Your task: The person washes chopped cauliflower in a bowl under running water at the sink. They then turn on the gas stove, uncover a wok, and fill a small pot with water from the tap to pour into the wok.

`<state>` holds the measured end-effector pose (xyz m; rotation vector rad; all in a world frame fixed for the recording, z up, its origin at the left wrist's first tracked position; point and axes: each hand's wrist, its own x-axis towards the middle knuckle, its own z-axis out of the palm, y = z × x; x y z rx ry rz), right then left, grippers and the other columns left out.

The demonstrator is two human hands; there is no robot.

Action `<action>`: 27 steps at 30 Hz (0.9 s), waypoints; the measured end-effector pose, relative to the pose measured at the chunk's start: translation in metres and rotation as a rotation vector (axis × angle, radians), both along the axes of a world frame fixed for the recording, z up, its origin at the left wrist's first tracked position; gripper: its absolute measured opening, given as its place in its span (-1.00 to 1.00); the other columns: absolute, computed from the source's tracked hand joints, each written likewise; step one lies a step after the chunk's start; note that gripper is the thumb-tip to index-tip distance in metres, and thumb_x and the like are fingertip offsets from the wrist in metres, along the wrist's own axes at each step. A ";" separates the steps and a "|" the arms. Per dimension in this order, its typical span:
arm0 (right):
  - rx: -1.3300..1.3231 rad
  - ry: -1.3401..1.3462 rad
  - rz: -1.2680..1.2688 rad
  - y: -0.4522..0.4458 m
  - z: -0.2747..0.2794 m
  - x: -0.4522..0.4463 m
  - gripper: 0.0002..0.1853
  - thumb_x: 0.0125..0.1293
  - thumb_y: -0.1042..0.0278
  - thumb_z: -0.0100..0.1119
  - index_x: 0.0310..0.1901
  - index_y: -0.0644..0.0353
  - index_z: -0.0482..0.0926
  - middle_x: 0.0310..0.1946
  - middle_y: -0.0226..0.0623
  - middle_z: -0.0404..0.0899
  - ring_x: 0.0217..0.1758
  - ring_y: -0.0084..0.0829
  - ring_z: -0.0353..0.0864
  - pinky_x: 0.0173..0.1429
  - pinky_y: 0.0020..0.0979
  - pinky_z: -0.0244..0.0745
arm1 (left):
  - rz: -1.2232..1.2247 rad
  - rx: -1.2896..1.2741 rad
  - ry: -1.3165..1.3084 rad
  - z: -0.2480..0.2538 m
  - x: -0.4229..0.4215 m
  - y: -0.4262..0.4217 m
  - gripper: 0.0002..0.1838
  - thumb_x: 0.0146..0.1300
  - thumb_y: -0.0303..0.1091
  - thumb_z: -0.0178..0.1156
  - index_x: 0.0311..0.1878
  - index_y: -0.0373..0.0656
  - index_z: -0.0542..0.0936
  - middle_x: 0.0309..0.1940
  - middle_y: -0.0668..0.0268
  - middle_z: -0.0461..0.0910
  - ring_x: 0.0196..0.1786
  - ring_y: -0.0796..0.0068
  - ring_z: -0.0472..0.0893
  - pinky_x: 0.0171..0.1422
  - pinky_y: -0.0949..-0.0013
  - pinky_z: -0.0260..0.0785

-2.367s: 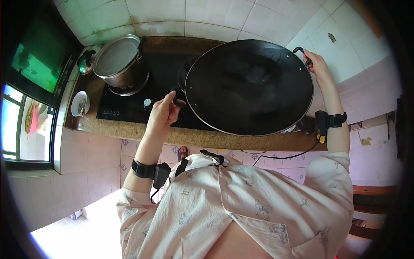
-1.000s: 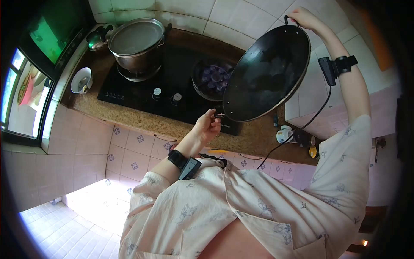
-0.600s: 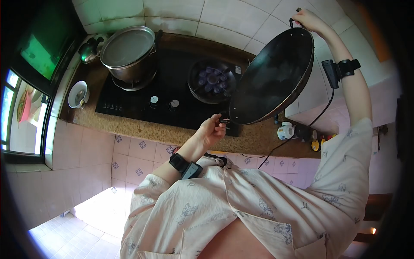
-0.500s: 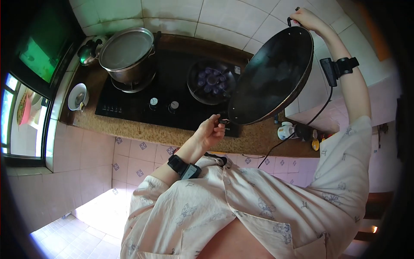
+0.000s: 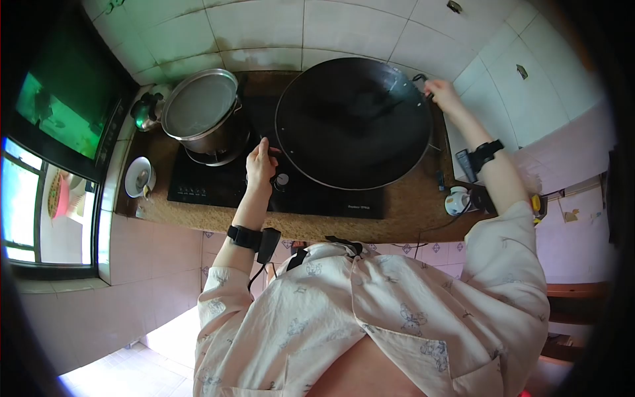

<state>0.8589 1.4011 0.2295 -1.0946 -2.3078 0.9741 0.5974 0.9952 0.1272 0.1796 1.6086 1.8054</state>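
Note:
A large black wok (image 5: 354, 126) is over the right side of the black gas cooktop (image 5: 218, 188), its open side facing up, and it hides the burner there. My left hand (image 5: 262, 164) is closed on the handle at the wok's left side. On the far right, my right hand (image 5: 442, 96) grips the other loop handle near the tiled wall. Whether the wok rests on the burner or hangs just above it, I cannot tell.
A lidded steel pot (image 5: 200, 109) stands on the left burner, with a kettle (image 5: 147, 111) behind it. A white bowl (image 5: 139, 177) with a spoon sits on the counter's left end. A white cup (image 5: 457, 201) stands at the right, beside a dark cable.
The wok has gone from steeply tilted, right side high, to nearly level over the right burner. My right hand has come down; my left has moved left and forward.

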 end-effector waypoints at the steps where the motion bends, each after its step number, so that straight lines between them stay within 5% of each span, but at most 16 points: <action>1: -0.039 0.061 -0.014 -0.011 -0.019 0.000 -0.66 0.37 0.04 0.04 -0.28 0.17 0.58 -0.44 -0.50 0.52 -0.40 -0.66 0.39 -0.31 -0.57 0.26 | 0.022 -0.045 0.038 -0.003 -0.005 0.002 -0.56 0.41 0.03 -0.01 -0.42 -0.13 0.53 -0.77 0.47 0.32 -0.76 0.70 0.20 -0.68 0.56 -0.06; 8: -0.170 0.204 -0.060 -0.040 -0.092 -0.005 -0.69 0.39 0.09 0.04 -0.30 0.18 0.57 -0.44 -0.49 0.51 -0.47 -0.65 0.31 -0.34 -0.53 0.25 | 0.017 -0.159 0.101 -0.031 -0.043 0.014 -0.56 0.43 0.04 -0.05 -0.39 -0.11 0.52 -0.75 0.48 0.33 -0.73 0.71 0.24 -0.67 0.57 -0.03; 20: -0.412 0.424 -0.183 -0.039 -0.133 0.002 -0.73 0.37 0.11 0.09 -0.27 0.16 0.57 -0.46 -0.50 0.49 -0.52 -0.67 0.30 -0.42 -0.56 0.20 | -0.066 -0.022 0.136 -0.026 -0.055 0.029 -0.59 0.40 0.02 0.01 -0.22 -0.20 0.53 -0.62 0.34 0.50 -0.69 0.65 0.35 -0.64 0.59 0.15; 23: -0.531 0.598 -0.258 -0.031 -0.149 -0.011 -0.64 0.31 -0.03 0.16 -0.13 0.11 0.57 -0.41 -0.51 0.49 -0.53 -0.66 0.31 -0.48 -0.58 0.18 | -0.151 -0.148 0.270 -0.006 -0.028 -0.014 -0.57 0.39 0.02 0.02 -0.06 -0.22 0.50 -0.51 0.23 0.60 -0.64 0.60 0.45 -0.60 0.53 0.27; 24: -0.459 0.499 -0.465 -0.026 -0.159 -0.012 -0.52 0.23 -0.12 0.20 -0.04 0.12 0.56 -0.32 -0.48 0.54 -0.49 -0.61 0.37 -0.46 -0.59 0.23 | -0.231 -0.117 0.300 -0.003 -0.013 -0.041 -0.58 0.40 0.00 0.02 -0.03 -0.22 0.50 -0.48 0.23 0.62 -0.61 0.61 0.47 -0.55 0.53 0.31; 25: -0.531 0.392 -0.398 -0.040 -0.133 -0.005 -0.50 0.21 -0.15 0.21 -0.02 0.11 0.56 -0.26 -0.47 0.55 -0.49 -0.60 0.38 -0.48 -0.60 0.22 | -0.298 -0.094 0.328 -0.001 0.000 -0.076 -0.58 0.40 -0.01 0.02 0.00 -0.22 0.51 -0.45 0.23 0.64 -0.57 0.62 0.49 -0.49 0.53 0.35; 27: -0.489 0.515 -0.210 -0.027 -0.156 0.015 -0.55 0.24 -0.13 0.17 -0.01 0.03 0.57 -0.22 -0.49 0.58 -0.29 -0.64 0.44 -0.21 -0.48 0.31 | -0.379 -0.138 0.275 -0.004 0.025 -0.160 -0.61 0.42 -0.06 0.01 0.02 -0.20 0.54 -0.36 0.29 0.65 -0.44 0.65 0.54 -0.35 0.54 0.40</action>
